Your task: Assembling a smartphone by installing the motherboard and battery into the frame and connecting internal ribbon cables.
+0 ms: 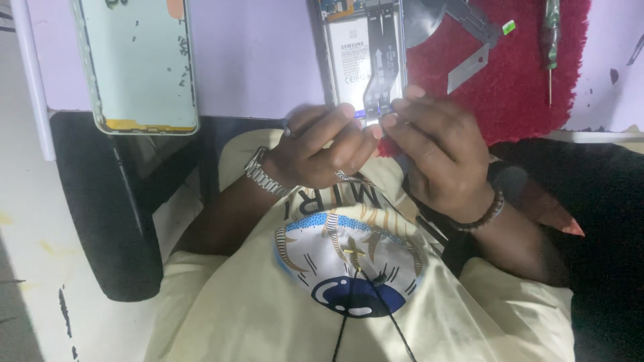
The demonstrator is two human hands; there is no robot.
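Both hands, left hand (318,147) and right hand (439,154), pinch the lower edge of the opened phone (365,57) at top centre, white battery and dark ribbon cable exposed.

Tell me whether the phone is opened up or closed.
Opened up: the phone shows its bare battery and flex cable, and its back cover lies apart. Both hands, left and right, touch its lower end.

Pale yellow printed T-shirt (349,295), metal watch (263,173), beaded bracelet (484,214).

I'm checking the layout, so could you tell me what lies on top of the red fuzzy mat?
On the red fuzzy mat lie a grey metal blade and a green-handled screwdriver; both hands cover its lower-left edge.
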